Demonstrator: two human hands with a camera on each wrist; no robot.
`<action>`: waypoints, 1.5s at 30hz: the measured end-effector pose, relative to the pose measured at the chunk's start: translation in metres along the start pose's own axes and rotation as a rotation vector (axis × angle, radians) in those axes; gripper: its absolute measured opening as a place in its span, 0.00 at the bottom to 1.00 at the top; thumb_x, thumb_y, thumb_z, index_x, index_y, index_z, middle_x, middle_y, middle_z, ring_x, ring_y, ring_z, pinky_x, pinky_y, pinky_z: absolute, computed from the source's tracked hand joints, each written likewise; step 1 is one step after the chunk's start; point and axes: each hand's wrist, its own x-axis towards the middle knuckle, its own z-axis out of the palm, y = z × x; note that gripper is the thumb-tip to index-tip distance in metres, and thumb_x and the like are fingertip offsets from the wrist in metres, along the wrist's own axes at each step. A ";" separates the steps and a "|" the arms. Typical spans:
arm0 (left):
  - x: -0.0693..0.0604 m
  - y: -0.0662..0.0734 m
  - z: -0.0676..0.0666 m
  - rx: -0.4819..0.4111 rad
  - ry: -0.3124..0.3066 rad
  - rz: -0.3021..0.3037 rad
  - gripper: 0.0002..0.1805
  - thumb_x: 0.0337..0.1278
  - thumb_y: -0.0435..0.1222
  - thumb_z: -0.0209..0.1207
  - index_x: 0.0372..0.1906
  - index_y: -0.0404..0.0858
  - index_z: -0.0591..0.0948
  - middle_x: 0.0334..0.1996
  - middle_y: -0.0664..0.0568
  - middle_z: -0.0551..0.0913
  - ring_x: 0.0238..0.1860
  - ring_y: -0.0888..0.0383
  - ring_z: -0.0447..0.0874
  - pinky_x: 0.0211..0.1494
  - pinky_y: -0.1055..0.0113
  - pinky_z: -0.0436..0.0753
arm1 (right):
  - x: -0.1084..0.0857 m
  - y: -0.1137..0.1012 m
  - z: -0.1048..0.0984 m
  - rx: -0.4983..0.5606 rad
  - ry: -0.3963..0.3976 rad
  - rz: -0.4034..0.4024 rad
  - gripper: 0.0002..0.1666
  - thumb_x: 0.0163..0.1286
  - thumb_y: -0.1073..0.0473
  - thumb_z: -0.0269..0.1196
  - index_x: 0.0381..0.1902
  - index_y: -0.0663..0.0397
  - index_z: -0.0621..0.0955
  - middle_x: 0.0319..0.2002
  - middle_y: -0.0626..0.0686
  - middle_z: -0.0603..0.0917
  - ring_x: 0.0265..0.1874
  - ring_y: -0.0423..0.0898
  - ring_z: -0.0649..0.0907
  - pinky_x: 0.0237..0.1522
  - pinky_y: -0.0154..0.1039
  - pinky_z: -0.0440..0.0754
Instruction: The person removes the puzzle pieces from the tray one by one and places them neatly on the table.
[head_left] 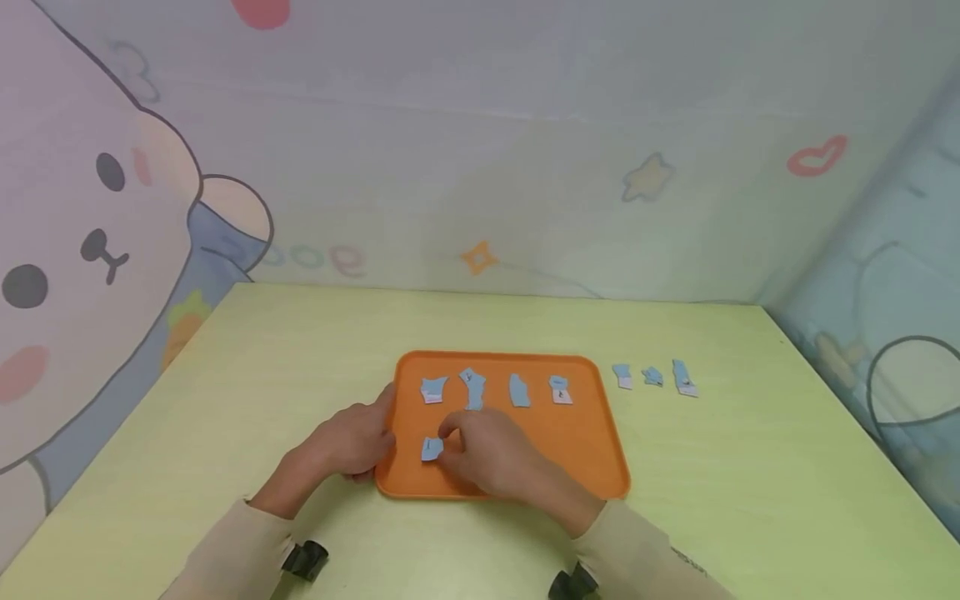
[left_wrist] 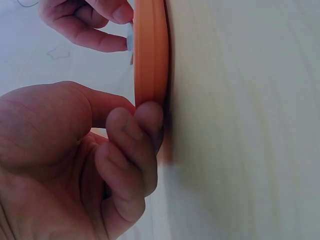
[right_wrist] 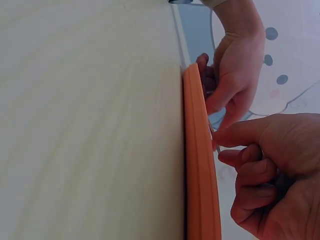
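An orange tray (head_left: 517,429) lies on the table. My left hand (head_left: 358,437) grips its left rim, with thumb and fingertips against the edge in the left wrist view. Near the tray's front left, my right hand (head_left: 491,454) pinches a small light-blue paper piece (head_left: 432,449) with a dark mark, between thumb and forefinger. In the right wrist view that piece is seen edge-on and mostly hidden. Along the tray's back lie several irregular pieces: a blue piece with a pale base (head_left: 433,390), a forked piece (head_left: 473,388), a plain blue piece (head_left: 519,391) and a blue-and-pink piece (head_left: 560,390).
To the right of the tray, on the pale yellow-green table (head_left: 750,467), are three more pieces: a small piece (head_left: 623,376), a jagged piece (head_left: 652,377) and a longer piece (head_left: 684,378). A cartoon-printed backdrop (head_left: 525,183) stands behind the table.
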 end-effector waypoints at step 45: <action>0.002 -0.003 0.000 -0.001 0.000 0.020 0.40 0.71 0.30 0.45 0.84 0.31 0.47 0.12 0.51 0.76 0.11 0.59 0.70 0.19 0.68 0.69 | -0.056 0.120 -0.089 0.099 0.255 0.033 0.13 0.69 0.60 0.72 0.50 0.54 0.89 0.17 0.42 0.71 0.17 0.36 0.69 0.25 0.33 0.68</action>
